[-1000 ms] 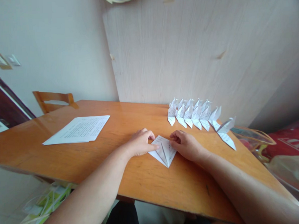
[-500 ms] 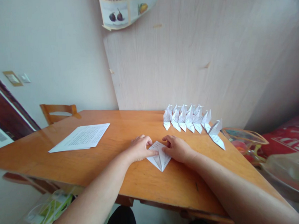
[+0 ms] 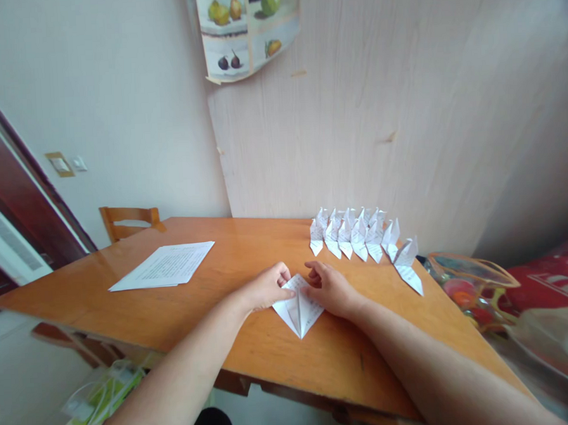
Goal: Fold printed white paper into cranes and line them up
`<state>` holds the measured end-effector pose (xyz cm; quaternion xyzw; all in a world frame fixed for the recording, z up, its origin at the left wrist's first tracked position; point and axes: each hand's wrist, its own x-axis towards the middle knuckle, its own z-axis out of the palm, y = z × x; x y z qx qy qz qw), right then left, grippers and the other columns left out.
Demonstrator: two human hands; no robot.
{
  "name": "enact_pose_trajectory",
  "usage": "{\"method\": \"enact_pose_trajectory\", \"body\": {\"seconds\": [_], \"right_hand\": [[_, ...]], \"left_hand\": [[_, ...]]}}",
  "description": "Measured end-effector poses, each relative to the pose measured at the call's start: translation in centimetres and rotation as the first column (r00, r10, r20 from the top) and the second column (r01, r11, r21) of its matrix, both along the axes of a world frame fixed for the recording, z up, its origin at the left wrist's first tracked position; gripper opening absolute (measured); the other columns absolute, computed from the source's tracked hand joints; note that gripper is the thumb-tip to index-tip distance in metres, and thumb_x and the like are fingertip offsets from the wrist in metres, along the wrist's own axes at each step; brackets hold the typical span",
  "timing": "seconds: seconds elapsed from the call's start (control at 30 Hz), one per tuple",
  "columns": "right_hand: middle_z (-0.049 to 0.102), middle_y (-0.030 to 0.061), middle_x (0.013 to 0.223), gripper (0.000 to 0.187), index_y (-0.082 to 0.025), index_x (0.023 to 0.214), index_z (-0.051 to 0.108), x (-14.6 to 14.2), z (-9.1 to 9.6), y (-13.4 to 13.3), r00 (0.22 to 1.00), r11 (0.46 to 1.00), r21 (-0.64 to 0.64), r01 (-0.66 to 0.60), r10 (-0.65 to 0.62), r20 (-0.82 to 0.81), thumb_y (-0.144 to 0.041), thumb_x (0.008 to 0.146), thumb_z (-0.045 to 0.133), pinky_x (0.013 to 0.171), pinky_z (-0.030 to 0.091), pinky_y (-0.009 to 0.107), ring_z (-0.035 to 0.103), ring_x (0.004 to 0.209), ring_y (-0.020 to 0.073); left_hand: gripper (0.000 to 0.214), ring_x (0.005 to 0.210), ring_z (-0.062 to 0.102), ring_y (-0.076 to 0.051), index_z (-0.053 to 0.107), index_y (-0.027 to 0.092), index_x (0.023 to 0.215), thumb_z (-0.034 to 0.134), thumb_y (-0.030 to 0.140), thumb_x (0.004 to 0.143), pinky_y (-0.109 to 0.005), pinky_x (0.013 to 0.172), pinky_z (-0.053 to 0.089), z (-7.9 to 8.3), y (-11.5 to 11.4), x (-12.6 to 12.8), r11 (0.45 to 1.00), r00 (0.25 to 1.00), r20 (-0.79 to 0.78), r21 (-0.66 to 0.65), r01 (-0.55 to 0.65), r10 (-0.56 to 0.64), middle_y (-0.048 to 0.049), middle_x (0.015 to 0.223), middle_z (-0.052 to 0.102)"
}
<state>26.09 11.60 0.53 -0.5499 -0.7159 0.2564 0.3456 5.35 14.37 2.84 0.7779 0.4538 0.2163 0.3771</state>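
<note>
A white printed sheet, folded into a diamond with its point toward me, lies on the wooden table. Its two inner flaps meet near the middle line. My left hand is at its upper left side, thumb pressing on the paper and fingers curled. On the other side my right hand has its thumb on the right flap, its fingers bent above the upper right edge. Both hands partly cover the paper. Beyond them stand several folded paper figures in rows, with one paper figure at the right end.
A stack of printed sheets lies on the left part of the table. Behind it is a wooden chair. Bags and a basket crowd the table's right side. A wall with a fruit picture stands behind.
The view has tilted slightly upward. My thumbs have come closer together at the middle of the folded paper, and its flaps now lie nearer the centre line.
</note>
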Motion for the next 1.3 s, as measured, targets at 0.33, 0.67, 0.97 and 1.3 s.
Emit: {"method": "enact_pose_trajectory", "body": {"seconds": [0.33,0.67,0.97,1.3], "right_hand": [[0.073,0.0083,0.091,0.039,-0.013,0.096,0.072,1.3,2.4,-0.8,0.594,0.883,-0.220,-0.414,0.078,-0.801,-0.041,0.072,0.083,0.077,0.049,0.032,0.065,0.077,0.0190],[0.074,0.0035,0.083,0.031,-0.017,0.091,0.072,1.0,3.0,-0.1,0.405,0.969,-0.084,-0.230,0.017,-0.914,-0.035,0.069,0.085,0.067,0.047,0.028,0.062,0.070,0.0157],[0.077,0.0087,0.091,0.032,-0.017,0.095,0.074,1.1,2.8,0.0,0.423,0.961,-0.089,-0.261,0.031,-0.905,-0.038,0.072,0.083,0.076,0.053,0.035,0.069,0.076,0.0215],[0.077,0.0087,0.092,0.030,-0.017,0.095,0.073,1.3,2.6,0.2,0.434,0.979,-0.098,-0.179,-0.011,-0.901,-0.036,0.073,0.082,0.073,0.054,0.034,0.070,0.073,0.0207]], "left_hand": [[0.049,0.080,0.064,-0.016,0.054,0.018,0.102,0.086,0.035,0.069,-0.030,0.076,0.047,3.4,0.4,1.6,0.964,0.830,0.555,-0.245,0.100,0.054,-0.0026,0.090,0.067],[0.049,0.096,0.068,-0.027,0.072,0.011,0.109,0.078,0.049,0.078,-0.038,0.090,0.050,0.8,-0.3,4.5,0.957,0.601,0.786,-0.266,0.120,0.143,-0.0131,0.103,0.075],[0.046,0.081,0.069,-0.023,0.073,0.011,0.101,0.080,0.049,0.076,-0.038,0.082,0.054,0.3,0.0,4.8,0.957,0.675,0.719,-0.282,0.068,0.164,-0.0091,0.088,0.075],[0.038,0.078,0.065,-0.020,0.073,0.013,0.087,0.073,0.051,0.082,-0.031,0.076,0.050,0.7,0.0,4.3,0.977,0.714,0.696,-0.197,0.086,0.077,-0.0062,0.083,0.072]]}}
